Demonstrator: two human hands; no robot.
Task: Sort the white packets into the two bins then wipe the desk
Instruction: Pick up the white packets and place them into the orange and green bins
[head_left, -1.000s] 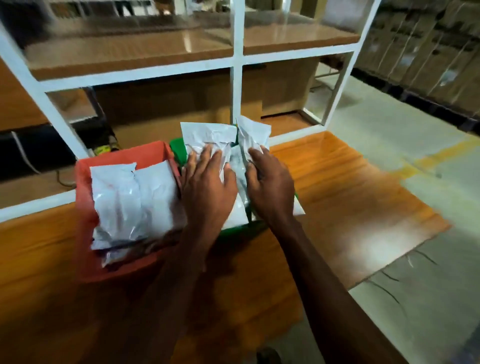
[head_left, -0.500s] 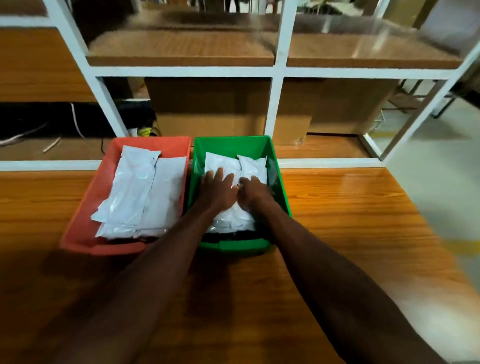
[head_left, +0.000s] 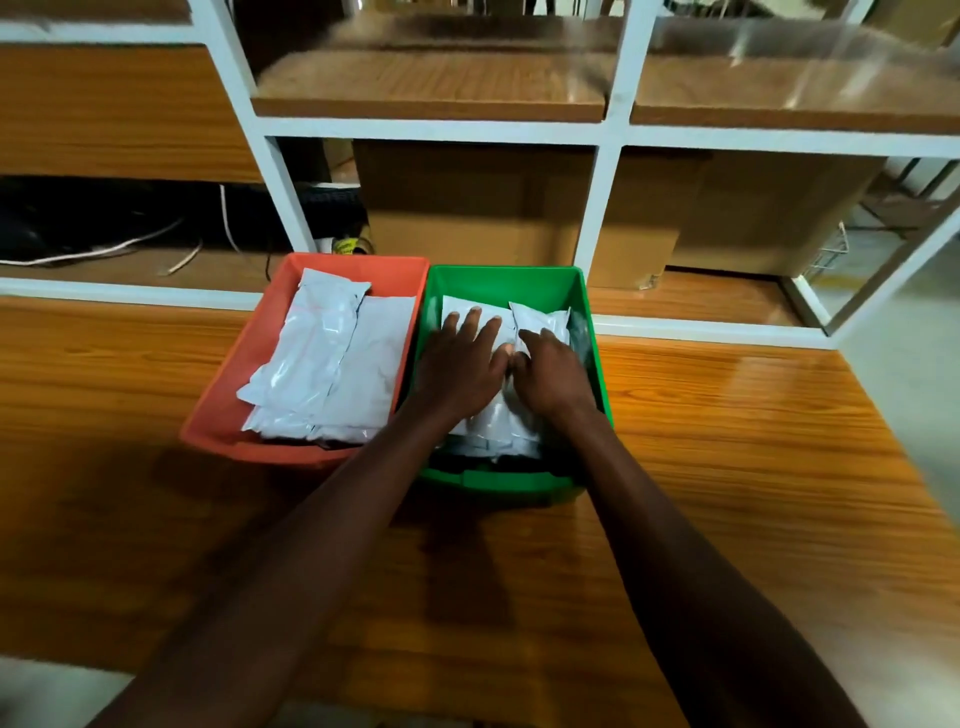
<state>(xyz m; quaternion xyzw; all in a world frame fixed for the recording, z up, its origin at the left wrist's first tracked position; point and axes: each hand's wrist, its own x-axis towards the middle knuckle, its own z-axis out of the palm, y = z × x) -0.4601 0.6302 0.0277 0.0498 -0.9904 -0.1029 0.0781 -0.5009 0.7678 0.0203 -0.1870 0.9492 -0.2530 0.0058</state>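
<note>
In the head view, the left hand (head_left: 462, 358) lay flat, fingers spread, palm down on the white packets (head_left: 498, 421) inside the green bin (head_left: 506, 283), pressing rather than gripping anything. Just to its right, touching it at the fingertips, the right hand (head_left: 553, 369) rested on the same pile with fingers loosely curled over a packet edge; whether it pinched that edge could not be told. The hands probably sat this way to flatten the stack below the rim. To the left of the left hand, the orange bin (head_left: 218, 421) stood against the green one, holding more packets (head_left: 332, 369). The tabletop (head_left: 753, 441) nearer than both hands showed no loose packets, so sorting looked nearly done and wiping remained.
</note>
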